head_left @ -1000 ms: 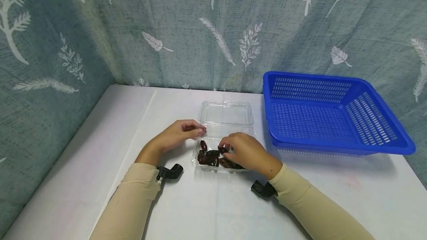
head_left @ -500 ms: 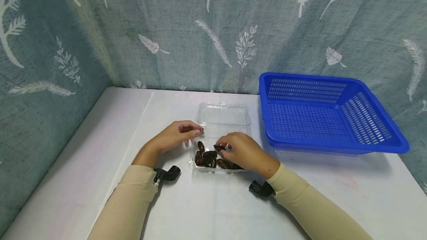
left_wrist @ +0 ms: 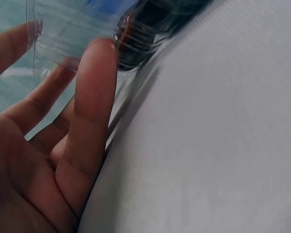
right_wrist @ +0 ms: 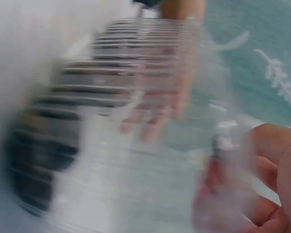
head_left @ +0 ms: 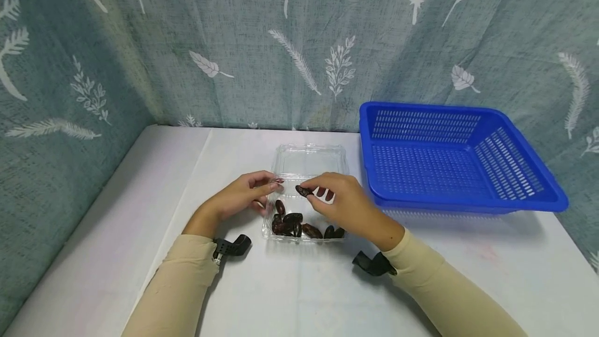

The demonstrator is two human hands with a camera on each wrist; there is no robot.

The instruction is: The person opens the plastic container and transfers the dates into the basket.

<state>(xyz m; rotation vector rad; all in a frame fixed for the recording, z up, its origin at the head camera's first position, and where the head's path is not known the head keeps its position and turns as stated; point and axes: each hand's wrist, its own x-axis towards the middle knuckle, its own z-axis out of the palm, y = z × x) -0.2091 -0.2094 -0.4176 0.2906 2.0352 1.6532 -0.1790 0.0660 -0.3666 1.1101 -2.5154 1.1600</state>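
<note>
R hand (head_left: 348, 203) pinching 1 date (head_left: 303, 190) betw. thumb & fingertips, seemingly above open clear box (head_left: 299, 239), long axis approx. L–R, free end twd L hand (head_left: 244, 195). L at box's L edge, can't tell if gripping; other dates (head_left: 312, 231) mostly along near side.

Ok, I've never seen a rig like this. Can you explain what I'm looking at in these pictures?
There's no machine here, just a person working bare-handed. The wide picture comes from a camera worn on the head, looking forward and down. The two close-ups come from cameras on the wrists, probably the black pieces there; the right-wrist one is blurred. On the white table are a clear plastic box, its lid open and dark dates inside, and to its right a blue basket. The left hand holds the left edge of the box. The right hand pinches one date over the box.
</note>
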